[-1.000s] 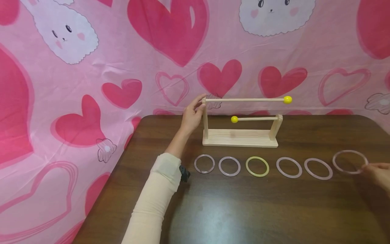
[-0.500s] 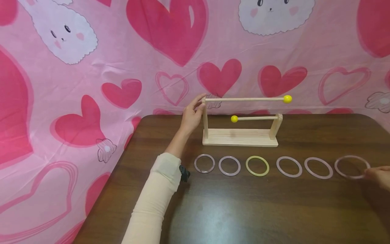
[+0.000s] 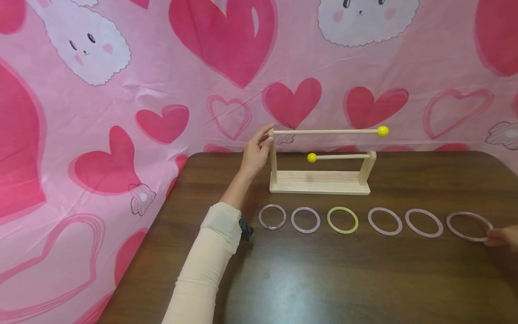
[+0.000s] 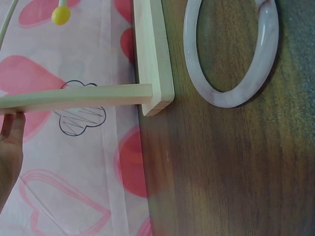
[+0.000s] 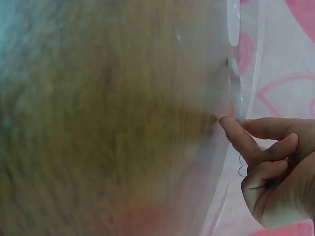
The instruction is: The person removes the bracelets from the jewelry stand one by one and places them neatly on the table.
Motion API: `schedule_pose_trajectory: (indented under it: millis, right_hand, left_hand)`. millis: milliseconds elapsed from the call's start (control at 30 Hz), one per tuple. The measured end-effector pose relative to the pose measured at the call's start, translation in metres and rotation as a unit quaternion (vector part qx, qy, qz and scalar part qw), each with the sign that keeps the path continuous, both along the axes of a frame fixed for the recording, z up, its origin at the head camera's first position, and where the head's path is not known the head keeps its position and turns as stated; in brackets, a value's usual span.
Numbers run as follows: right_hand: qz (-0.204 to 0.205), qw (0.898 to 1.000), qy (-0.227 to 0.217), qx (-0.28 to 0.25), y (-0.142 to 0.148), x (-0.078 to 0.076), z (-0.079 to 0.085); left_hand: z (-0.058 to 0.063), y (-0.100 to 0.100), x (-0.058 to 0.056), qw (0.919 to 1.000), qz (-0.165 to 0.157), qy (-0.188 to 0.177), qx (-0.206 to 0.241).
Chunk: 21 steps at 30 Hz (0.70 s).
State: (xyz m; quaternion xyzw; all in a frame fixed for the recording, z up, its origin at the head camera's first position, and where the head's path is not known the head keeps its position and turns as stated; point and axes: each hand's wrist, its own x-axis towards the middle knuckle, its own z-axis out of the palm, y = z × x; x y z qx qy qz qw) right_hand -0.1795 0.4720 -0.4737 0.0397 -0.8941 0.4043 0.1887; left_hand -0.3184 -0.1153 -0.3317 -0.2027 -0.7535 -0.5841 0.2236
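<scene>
A pale wooden stand (image 3: 319, 182) carries two horizontal rods with yellow ball ends, one on a tall left post (image 4: 78, 97), one on a short right post. My left hand (image 3: 256, 155) touches the top of the tall post, its fingertips against the outer face. At the far right my right hand (image 3: 503, 236) pinches the edge of a pinkish translucent ring (image 3: 469, 213) between thumb and finger. That ring lies low over the table; whether it touches the wood I cannot tell. In the right wrist view my right hand (image 5: 280, 167) has its other fingers folded in.
A row of rings lies in front of the stand: a marbled one (image 4: 226, 98) at the left, a lilac one (image 3: 305, 231), a yellow-green one (image 3: 342, 232), and two more lilac ones (image 3: 384, 234) to the right. Behind the brown table (image 3: 323, 279) hangs a pink heart-patterned cloth (image 3: 226, 117).
My right hand has brought the pinkish ring down and slightly right, toward the tabletop at the row's right end. The left hand and the stand have stayed in place.
</scene>
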Motion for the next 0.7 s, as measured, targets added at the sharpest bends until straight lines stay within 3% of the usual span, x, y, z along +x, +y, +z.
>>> schedule_pose_trajectory:
  millis: [100, 200, 267, 433, 700]
  right_hand:
    - [0.017, 1.0, -0.004, -0.021, 0.008, -0.002, -0.008]
    - [-0.006, 0.991, -0.118, -0.058, 0.015, -0.005, -0.006]
    - [-0.023, 0.985, -0.167, -0.036, 0.016, -0.006, -0.004]
    - [-0.055, 0.988, -0.141, 0.008, 0.01, -0.002, -0.001]
    - [-0.06, 0.983, -0.168, -0.049, 0.008, -0.004, -0.002]
  left_hand:
    - [0.001, 0.001, 0.0, 1.0, -0.001, -0.002, 0.001]
    - [0.001, 0.0, 0.0, 1.0, -0.001, -0.006, 0.001]
    - [0.001, 0.0, 0.0, 1.0, -0.001, -0.007, 0.0]
    - [0.001, -0.001, 0.001, 1.0, -0.002, -0.003, 0.0]
    - [0.0, -0.003, 0.002, 1.0, 0.006, -0.006, -0.005]
